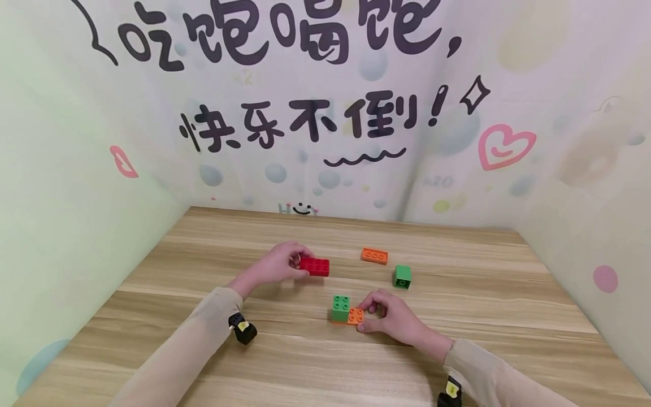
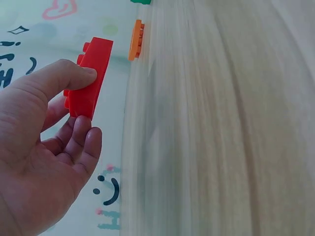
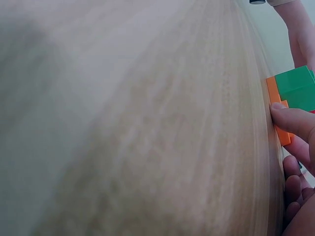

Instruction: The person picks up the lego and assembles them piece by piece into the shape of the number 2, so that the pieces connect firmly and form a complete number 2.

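Observation:
My left hand (image 1: 282,264) grips one end of a red toy building brick (image 1: 318,267) with two rows of studs. In the left wrist view the thumb presses on the side of the red brick (image 2: 91,83), which appears raised off the table. With thumb and fingers my right hand (image 1: 394,319) pinches the right end of a flat orange brick (image 1: 356,316) on the table. A green square brick (image 1: 341,308) sits on that orange brick's left half. The right wrist view shows the right thumb against the orange edge, beside the green brick (image 3: 298,91).
Behind the hands, a second flat orange brick (image 1: 374,256) lies on the wooden table (image 1: 285,367). Another green brick (image 1: 403,276) lies on its side, its hollow underside partly visible. A printed cloth wall (image 1: 305,169) stands along the table's back edge.

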The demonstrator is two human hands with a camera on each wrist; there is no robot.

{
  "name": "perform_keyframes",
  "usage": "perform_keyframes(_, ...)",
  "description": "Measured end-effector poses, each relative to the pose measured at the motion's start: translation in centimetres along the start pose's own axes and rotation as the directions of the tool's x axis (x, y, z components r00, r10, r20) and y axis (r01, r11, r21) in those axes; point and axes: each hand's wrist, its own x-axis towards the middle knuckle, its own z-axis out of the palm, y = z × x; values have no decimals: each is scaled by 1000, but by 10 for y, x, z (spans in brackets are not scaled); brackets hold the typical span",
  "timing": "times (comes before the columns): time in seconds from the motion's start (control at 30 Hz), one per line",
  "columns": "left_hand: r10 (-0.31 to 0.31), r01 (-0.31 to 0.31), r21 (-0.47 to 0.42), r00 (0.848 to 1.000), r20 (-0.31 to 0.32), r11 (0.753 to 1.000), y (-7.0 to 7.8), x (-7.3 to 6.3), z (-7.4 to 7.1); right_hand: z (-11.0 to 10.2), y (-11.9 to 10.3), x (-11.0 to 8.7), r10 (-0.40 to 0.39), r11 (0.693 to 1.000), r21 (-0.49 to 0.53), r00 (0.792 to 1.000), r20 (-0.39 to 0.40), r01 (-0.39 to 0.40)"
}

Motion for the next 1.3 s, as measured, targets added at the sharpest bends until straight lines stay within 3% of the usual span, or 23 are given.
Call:
perform_keyframes(1.0, 110, -114, -110, 993, -37, 987, 36, -8, 10, 1, 5, 2, 7, 999, -48, 1000, 5, -7)
perform_keyframes(1.3, 98, -102, -119, 995, -37, 988, 46, -12, 14, -1, 2, 1, -2, 1000, -22, 1000, 4, 2)
